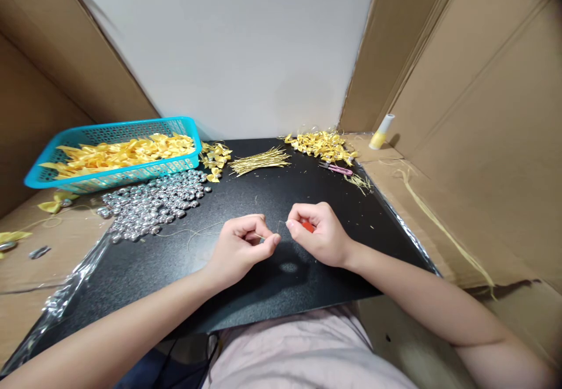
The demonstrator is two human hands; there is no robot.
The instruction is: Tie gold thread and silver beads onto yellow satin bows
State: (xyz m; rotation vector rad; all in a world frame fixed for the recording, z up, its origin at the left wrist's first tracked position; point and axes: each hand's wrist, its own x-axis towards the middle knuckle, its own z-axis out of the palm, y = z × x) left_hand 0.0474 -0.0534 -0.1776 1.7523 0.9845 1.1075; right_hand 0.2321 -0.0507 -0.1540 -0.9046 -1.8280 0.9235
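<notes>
My left hand (242, 247) pinches the end of a thin gold thread (199, 229) that trails left across the black mat (281, 283). My right hand (319, 232) grips a small red tool (308, 226) with a fine wire tip pointing toward the left fingertips. Both hands hover close together just above the mat's middle, fingertips almost touching. A heap of silver beads (153, 204) lies to the left of my left hand.
A turquoise basket (88, 134) of yellow ribbon bows stands at back left. Gold thread pieces (260, 160), finished yellow bows (322, 144), pink snips (337, 169) and a yellow-capped white bottle (381, 132) lie at the back. Cardboard walls enclose both sides.
</notes>
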